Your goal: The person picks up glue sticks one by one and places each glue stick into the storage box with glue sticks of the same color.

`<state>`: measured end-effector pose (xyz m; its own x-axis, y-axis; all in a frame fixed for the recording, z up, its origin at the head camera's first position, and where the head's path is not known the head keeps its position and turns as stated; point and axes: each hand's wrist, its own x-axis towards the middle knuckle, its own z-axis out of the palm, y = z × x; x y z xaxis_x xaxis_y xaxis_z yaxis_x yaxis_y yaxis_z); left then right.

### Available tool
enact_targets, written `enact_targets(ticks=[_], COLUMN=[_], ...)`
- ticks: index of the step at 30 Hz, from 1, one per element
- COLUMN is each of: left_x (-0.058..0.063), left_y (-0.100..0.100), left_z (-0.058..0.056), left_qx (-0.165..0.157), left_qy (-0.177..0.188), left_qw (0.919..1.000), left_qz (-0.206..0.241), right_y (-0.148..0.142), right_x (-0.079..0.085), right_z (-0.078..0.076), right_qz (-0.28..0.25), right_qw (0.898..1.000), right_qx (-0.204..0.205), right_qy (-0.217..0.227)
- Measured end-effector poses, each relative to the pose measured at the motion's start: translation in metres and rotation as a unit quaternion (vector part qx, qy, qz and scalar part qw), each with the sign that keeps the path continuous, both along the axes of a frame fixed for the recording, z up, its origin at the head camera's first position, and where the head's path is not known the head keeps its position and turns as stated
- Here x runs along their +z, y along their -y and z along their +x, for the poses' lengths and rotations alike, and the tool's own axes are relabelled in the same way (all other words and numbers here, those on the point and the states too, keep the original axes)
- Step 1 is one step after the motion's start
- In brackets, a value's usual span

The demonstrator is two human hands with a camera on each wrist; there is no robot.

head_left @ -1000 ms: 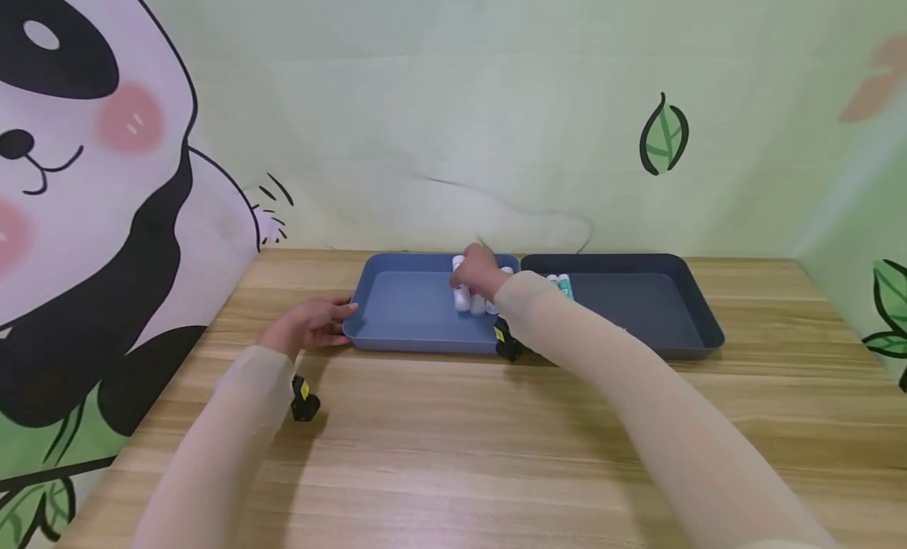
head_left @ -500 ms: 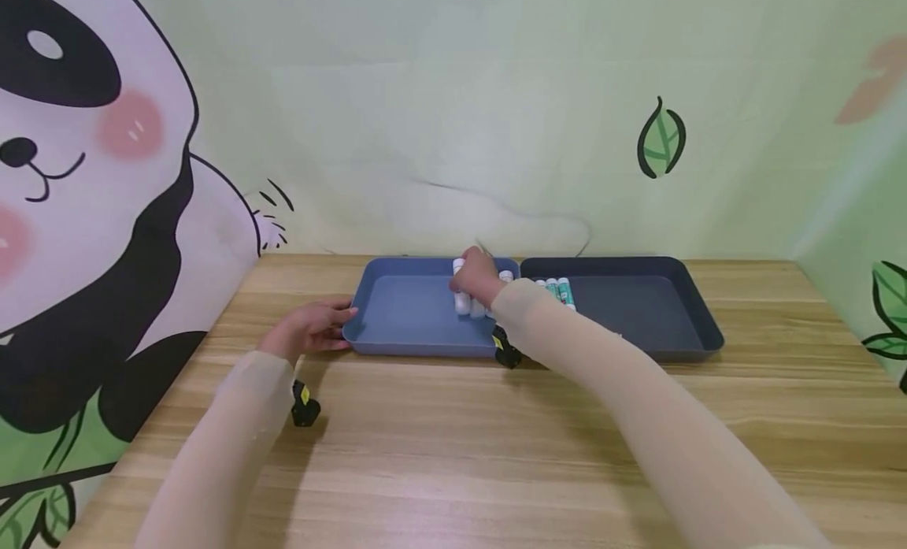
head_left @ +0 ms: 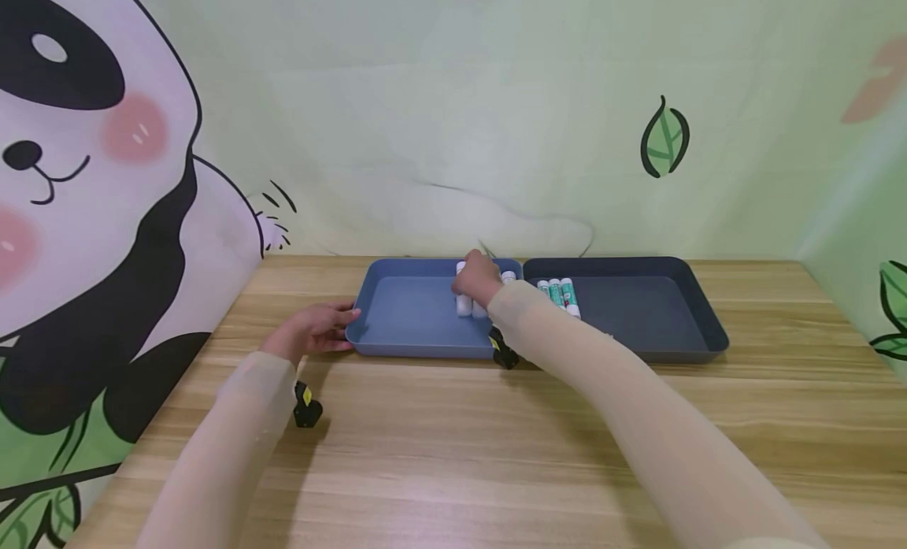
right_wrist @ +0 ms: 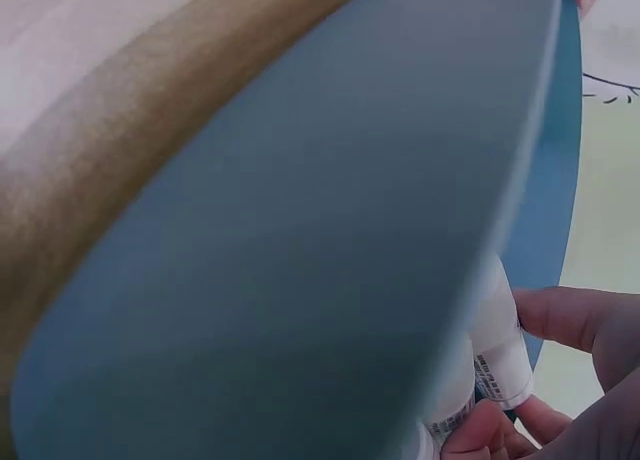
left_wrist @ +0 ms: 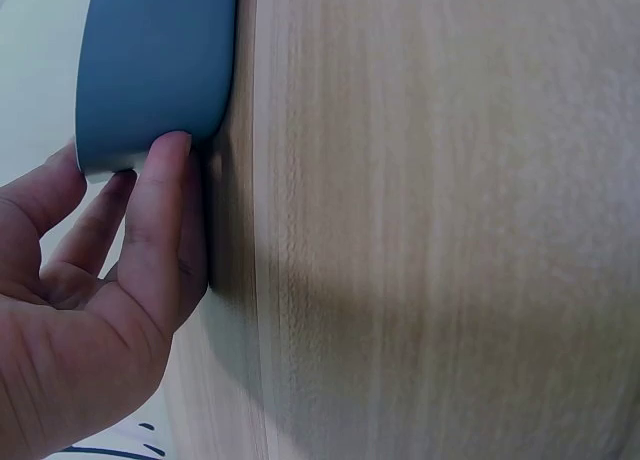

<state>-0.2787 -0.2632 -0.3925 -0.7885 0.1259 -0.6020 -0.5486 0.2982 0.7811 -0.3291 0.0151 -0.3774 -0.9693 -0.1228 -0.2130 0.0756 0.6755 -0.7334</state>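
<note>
In the head view, my left hand [head_left: 315,328] holds the left end of a blue tray [head_left: 404,348]. The left wrist view shows its thumb at the rim and a finger against the outer wall [left_wrist: 150,70]. Over the tray's right part, my right hand [head_left: 478,278] pinches a small white capped bottle [head_left: 464,303]. Close beside it lies a second white bottle [head_left: 479,308], and a white cap [head_left: 508,276] shows by the right wall. In the right wrist view, thumb and fingers grip a white bottle [right_wrist: 500,345] with a barcode; the tray wall hides part of it.
A dark tray [head_left: 652,328] stands against the blue tray's right end. At its left side lie several white bottles with teal labels [head_left: 556,292], partly behind my right sleeve [head_left: 588,344]. A wall [head_left: 354,139] rises behind the wooden table [head_left: 425,446].
My right forearm has shifted slightly left, so more of the teal-labelled bottles shows. The right hand stays on the white bottle. My left hand keeps its place on the tray.
</note>
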Motion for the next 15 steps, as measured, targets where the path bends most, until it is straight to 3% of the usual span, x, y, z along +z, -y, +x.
enact_targets(ticks=[15], left_x=[-0.0026], left_y=[0.0021], left_z=[-0.0011], left_qx=[0.004], left_qy=[-0.004], left_qw=[0.9999], left_qz=[0.015], right_y=[-0.0009], right_x=[-0.0003], right_z=[-0.0055], right_qz=[0.021], right_qw=[0.999], right_qx=[0.023], right_qy=[-0.009])
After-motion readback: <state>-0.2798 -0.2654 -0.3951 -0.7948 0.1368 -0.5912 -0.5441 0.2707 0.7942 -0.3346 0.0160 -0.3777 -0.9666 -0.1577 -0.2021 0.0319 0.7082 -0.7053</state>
